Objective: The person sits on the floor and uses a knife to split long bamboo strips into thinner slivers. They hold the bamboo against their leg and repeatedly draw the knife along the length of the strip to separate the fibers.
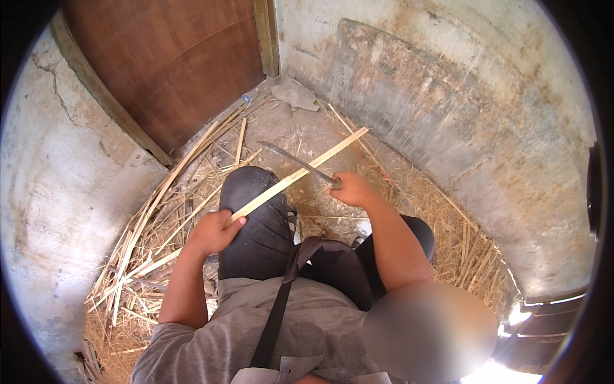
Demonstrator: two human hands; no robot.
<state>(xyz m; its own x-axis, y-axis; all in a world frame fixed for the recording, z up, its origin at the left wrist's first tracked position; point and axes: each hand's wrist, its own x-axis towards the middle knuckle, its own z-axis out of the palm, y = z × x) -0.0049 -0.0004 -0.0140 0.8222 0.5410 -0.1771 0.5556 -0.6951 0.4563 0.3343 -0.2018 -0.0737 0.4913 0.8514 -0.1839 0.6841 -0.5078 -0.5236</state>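
Note:
A long, pale, flat strip of bamboo or wood (275,191) slants from over my left knee toward the far right. My left hand (214,232) is closed round its near end, with the thumb on top. My right hand (352,189) is wrapped round the handle of a knife (281,152) with a long, dark, slightly curved blade. The blade points to the far left and crosses the strip around its middle. From this view I cannot tell whether the blade touches the strip.
Loose long strips (144,217) lie heaped along the left wall, and shavings (460,246) cover the floor at the right. A brown door (169,64) stands at the far left. Stained walls (448,96) close in on both sides. My bent knees (252,211) lie beneath the strip.

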